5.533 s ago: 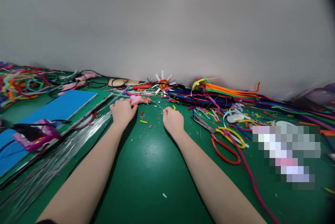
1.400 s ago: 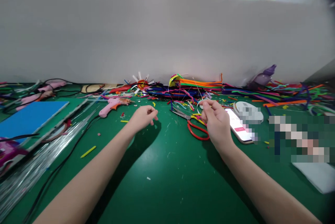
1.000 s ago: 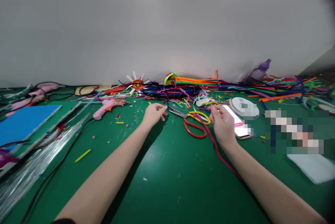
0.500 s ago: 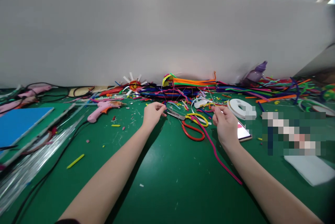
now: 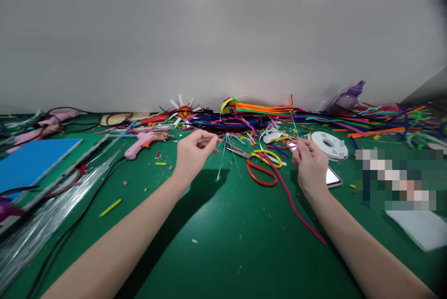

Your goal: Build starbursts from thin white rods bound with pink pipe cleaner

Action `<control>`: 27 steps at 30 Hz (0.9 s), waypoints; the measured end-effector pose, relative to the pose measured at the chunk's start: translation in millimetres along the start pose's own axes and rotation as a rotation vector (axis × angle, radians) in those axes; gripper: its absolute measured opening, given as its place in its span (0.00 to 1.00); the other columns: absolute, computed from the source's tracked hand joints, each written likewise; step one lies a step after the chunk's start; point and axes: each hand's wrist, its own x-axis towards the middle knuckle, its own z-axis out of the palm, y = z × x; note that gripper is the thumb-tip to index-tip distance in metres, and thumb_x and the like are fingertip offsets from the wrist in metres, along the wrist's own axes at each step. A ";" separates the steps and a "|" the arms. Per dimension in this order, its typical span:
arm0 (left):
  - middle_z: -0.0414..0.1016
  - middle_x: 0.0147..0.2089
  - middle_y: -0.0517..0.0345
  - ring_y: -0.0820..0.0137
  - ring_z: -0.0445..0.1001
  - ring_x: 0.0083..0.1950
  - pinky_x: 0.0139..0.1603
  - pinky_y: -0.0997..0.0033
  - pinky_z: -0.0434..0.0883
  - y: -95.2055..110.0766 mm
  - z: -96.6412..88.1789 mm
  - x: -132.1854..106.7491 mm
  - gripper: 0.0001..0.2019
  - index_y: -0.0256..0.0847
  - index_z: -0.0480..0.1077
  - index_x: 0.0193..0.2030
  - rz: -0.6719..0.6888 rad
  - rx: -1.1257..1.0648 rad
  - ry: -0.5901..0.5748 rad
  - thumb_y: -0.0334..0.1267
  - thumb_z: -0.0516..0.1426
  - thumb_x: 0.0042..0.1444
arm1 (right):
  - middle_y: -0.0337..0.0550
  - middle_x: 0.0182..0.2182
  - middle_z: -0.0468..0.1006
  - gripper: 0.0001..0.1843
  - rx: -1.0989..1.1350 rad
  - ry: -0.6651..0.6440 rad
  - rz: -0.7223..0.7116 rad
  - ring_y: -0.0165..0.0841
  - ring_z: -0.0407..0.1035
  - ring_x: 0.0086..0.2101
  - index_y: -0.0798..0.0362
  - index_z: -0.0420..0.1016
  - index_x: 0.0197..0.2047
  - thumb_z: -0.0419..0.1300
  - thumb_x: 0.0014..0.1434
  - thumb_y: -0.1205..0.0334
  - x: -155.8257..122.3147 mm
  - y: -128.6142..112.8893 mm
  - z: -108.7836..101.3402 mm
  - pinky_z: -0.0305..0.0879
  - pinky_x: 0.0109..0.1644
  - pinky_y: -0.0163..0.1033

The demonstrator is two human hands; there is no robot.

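Observation:
My left hand (image 5: 191, 152) is raised a little above the green table (image 5: 216, 234), its fingers pinched on a thin silver wire (image 5: 220, 161) that hangs down toward the table. My right hand (image 5: 310, 163) hovers over a phone (image 5: 331, 177), fingers closed in a pinch on a fine wire that I can barely make out. Between the two hands lie scissors with red and yellow handles (image 5: 260, 165). A pink pipe cleaner (image 5: 296, 208) runs from the scissors past my right wrist.
A heap of coloured pipe cleaners (image 5: 265, 112) lies along the grey back partition (image 5: 209, 43). A pink glue gun (image 5: 145, 139), a white tape spool (image 5: 328, 144), a blue board (image 5: 31, 159), a bundle of silver wires (image 5: 45, 224) and a white sheet (image 5: 419, 227) are around.
My left hand has lifted off the table with a thin wire pinched in it. My right hand has shifted slightly right and stays pinched.

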 end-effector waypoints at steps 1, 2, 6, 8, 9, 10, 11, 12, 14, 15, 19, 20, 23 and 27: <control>0.79 0.33 0.56 0.71 0.77 0.27 0.29 0.74 0.73 5.9 -1.3 -2.7 0.09 0.38 0.69 0.33 0.004 -0.017 -0.006 0.42 0.56 0.55 | 0.29 0.13 0.57 0.14 -0.002 0.004 -0.002 0.23 0.48 0.16 0.53 0.71 0.34 0.58 0.57 0.49 -0.2 -0.2 0.0 0.44 0.18 0.32; 0.79 0.33 0.56 0.72 0.77 0.27 0.29 0.74 0.73 11.4 -2.3 -5.1 0.08 0.39 0.68 0.33 0.015 -0.036 0.005 0.42 0.56 0.56 | 0.29 0.14 0.57 0.14 -0.004 0.008 -0.005 0.23 0.49 0.16 0.53 0.71 0.34 0.58 0.57 0.49 -0.4 -0.3 -0.1 0.44 0.18 0.32; 0.79 0.35 0.56 0.72 0.78 0.28 0.30 0.73 0.75 28.1 -5.0 -15.6 0.05 0.40 0.67 0.34 0.101 -0.124 0.026 0.39 0.57 0.56 | 0.29 0.13 0.56 0.15 0.000 -0.013 0.004 0.23 0.48 0.16 0.53 0.71 0.34 0.58 0.56 0.48 -1.0 0.0 -0.3 0.44 0.18 0.32; 0.79 0.36 0.56 0.71 0.78 0.29 0.32 0.71 0.76 31.8 -7.5 -23.3 0.03 0.40 0.68 0.35 0.166 -0.142 0.014 0.37 0.57 0.56 | 0.29 0.13 0.56 0.16 0.000 -0.051 0.020 0.23 0.48 0.15 0.53 0.71 0.34 0.58 0.56 0.48 -1.4 0.3 -0.3 0.44 0.19 0.32; 0.79 0.37 0.56 0.71 0.79 0.30 0.34 0.70 0.76 32.1 -9.2 -27.9 0.03 0.40 0.68 0.36 0.205 -0.131 0.006 0.35 0.57 0.56 | 0.29 0.13 0.56 0.16 0.000 -0.073 0.031 0.23 0.48 0.15 0.53 0.71 0.35 0.58 0.57 0.48 -1.6 0.5 -0.2 0.44 0.19 0.32; 0.79 0.38 0.56 0.71 0.79 0.31 0.35 0.69 0.77 31.3 -11.1 -33.1 0.02 0.40 0.69 0.36 0.239 -0.102 -0.011 0.34 0.57 0.56 | 0.29 0.13 0.56 0.16 0.001 -0.093 0.043 0.23 0.48 0.15 0.53 0.72 0.35 0.58 0.57 0.48 -2.0 0.6 0.0 0.44 0.19 0.32; 0.80 0.39 0.56 0.70 0.79 0.32 0.36 0.69 0.77 29.5 -13.3 -38.7 0.02 0.41 0.69 0.37 0.269 -0.068 -0.033 0.34 0.57 0.56 | 0.29 0.12 0.57 0.15 0.004 -0.110 0.055 0.23 0.48 0.16 0.53 0.72 0.36 0.58 0.57 0.48 -2.5 0.7 0.3 0.44 0.19 0.32; 0.80 0.39 0.56 0.70 0.79 0.32 0.36 0.69 0.77 26.7 -15.5 -44.6 0.03 0.41 0.69 0.37 0.294 -0.040 -0.047 0.33 0.57 0.55 | 0.29 0.12 0.57 0.15 0.010 -0.125 0.068 0.23 0.48 0.16 0.53 0.72 0.36 0.58 0.57 0.49 -3.0 0.8 0.8 0.43 0.19 0.32; 0.80 0.40 0.57 0.70 0.80 0.32 0.33 0.70 0.77 18.9 -19.7 -56.7 0.03 0.42 0.69 0.37 0.336 0.001 -0.057 0.32 0.57 0.54 | 0.28 0.12 0.57 0.14 0.023 -0.151 0.088 0.23 0.48 0.16 0.52 0.71 0.36 0.58 0.57 0.49 -4.6 1.3 2.0 0.43 0.20 0.32; 0.80 0.40 0.57 0.69 0.80 0.32 0.32 0.70 0.77 14.3 -21.6 -62.4 0.03 0.42 0.69 0.35 0.356 0.016 -0.051 0.31 0.58 0.54 | 0.28 0.12 0.57 0.14 0.025 -0.163 0.091 0.22 0.48 0.16 0.52 0.71 0.36 0.58 0.57 0.49 -5.5 1.7 2.6 0.43 0.20 0.32; 0.81 0.39 0.55 0.68 0.80 0.30 0.31 0.68 0.78 -1.7 -26.6 -81.0 0.03 0.43 0.69 0.32 0.319 0.025 -0.122 0.30 0.58 0.52 | 0.29 0.12 0.57 0.14 -0.005 -0.226 0.091 0.23 0.48 0.16 0.52 0.71 0.36 0.58 0.58 0.49 -10.0 3.1 5.5 0.42 0.20 0.32; 0.81 0.39 0.55 0.67 0.80 0.30 0.32 0.67 0.78 -4.2 -27.2 -84.2 0.03 0.43 0.70 0.33 0.292 0.018 -0.134 0.31 0.58 0.52 | 0.29 0.12 0.57 0.14 -0.015 -0.241 0.088 0.23 0.48 0.16 0.52 0.71 0.36 0.58 0.58 0.49 -11.1 3.2 6.1 0.42 0.20 0.32; 0.81 0.40 0.54 0.66 0.80 0.32 0.36 0.63 0.78 -5.7 -27.0 -88.9 0.02 0.43 0.68 0.32 0.183 -0.064 -0.076 0.33 0.58 0.53 | 0.29 0.13 0.57 0.14 -0.047 -0.273 0.082 0.23 0.48 0.16 0.52 0.71 0.36 0.57 0.58 0.48 -14.0 1.9 7.6 0.42 0.20 0.32; 0.80 0.42 0.55 0.65 0.80 0.37 0.42 0.57 0.78 4.0 -24.0 -85.1 0.03 0.42 0.65 0.33 0.046 -0.287 -0.006 0.35 0.57 0.56 | 0.29 0.13 0.58 0.15 -0.073 -0.296 0.087 0.23 0.49 0.16 0.52 0.71 0.37 0.57 0.58 0.48 -16.3 -2.1 8.2 0.43 0.20 0.32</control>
